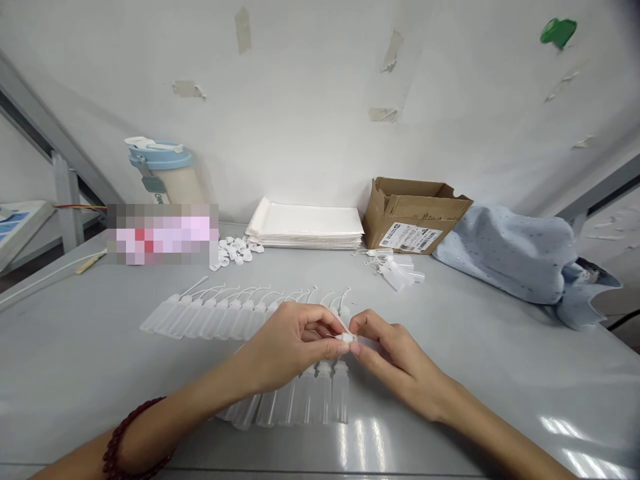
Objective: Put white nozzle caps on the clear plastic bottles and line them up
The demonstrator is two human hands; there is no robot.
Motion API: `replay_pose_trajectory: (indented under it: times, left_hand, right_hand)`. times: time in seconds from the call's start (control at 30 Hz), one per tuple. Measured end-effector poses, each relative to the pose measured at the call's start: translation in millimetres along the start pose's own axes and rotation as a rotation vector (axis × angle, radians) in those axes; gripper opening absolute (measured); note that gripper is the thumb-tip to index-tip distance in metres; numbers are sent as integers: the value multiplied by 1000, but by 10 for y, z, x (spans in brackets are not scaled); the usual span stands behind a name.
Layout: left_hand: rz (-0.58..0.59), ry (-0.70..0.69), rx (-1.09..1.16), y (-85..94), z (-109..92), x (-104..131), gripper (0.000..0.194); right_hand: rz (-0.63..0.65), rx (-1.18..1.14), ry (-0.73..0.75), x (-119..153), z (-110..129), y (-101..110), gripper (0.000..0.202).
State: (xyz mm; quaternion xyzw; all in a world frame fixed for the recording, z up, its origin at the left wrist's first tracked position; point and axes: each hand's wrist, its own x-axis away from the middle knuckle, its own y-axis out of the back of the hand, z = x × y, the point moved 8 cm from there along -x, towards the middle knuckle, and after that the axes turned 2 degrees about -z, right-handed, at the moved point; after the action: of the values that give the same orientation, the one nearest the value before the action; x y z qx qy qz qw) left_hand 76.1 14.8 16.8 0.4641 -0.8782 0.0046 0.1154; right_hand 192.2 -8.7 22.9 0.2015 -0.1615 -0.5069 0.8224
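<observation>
Above the bottles, my left hand [290,343] and my right hand [400,360] meet, thumbs and fingertips closed on a small white plastic piece [345,338]. It looks like one of the loose white caps, but the fingers partly cover it. Behind my left hand lies a row of translucent plastic bottles [213,320], each with a thin white cord or stem at its neck. A second row of clear bottles [324,397] lies nearer me, partly hidden under my left hand and forearm.
White caps [240,251] lie in a pile by a blurred pink item [165,233]. Behind are a cup [175,177], a stack of white padded envelopes [310,227] and a cardboard box [415,213]. Several more bottles [397,272] lie before the box; a light-blue cloth [505,253] is at right.
</observation>
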Motion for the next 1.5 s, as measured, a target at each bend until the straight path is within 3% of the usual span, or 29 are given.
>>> replay_pose_trajectory:
  times: [0.13,0.33,0.4,0.5,0.6,0.7,0.77,1.1,1.33,1.5]
  left_hand:
    - [0,-82,-59,-36,-71,26,12]
    - [-96,-515,-339,-56,-350,129,15]
    - [-108,-577,-403,-68,-385,152,18]
    - [-103,-531,-346,-55,-392,142,15]
    - [-92,-356,-244,-30,-327,95,11]
    - [-29,-158,-254,-59,-201,62,22]
    - [15,-121,-331,-90,-162,64,27]
    - [-31,-576,-754,-181,-298,162,22]
    - [13,-392,-631,-124,-248,96,37]
    - [7,-423,-673,-136,-255,115,28]
  right_hand:
    - [3,-98,-67,-2,-26,11,29]
    - [46,-412,-154,-28,-83,-43,34]
    - [64,-480,-181,-35,-102,-62,35]
    - [63,-515,-182,-38,-97,-65,34]
    - [51,-504,-144,-33,-61,-60,33]
    - [31,-460,-125,-20,-54,-56,32]
    - [29,-430,-126,-11,-59,-59,31]
    - [86,-486,-178,-28,-112,-66,31]
    - [74,-447,-146,-10,-55,-94,33]
    - [88,-531,-172,-26,-84,-132,32]
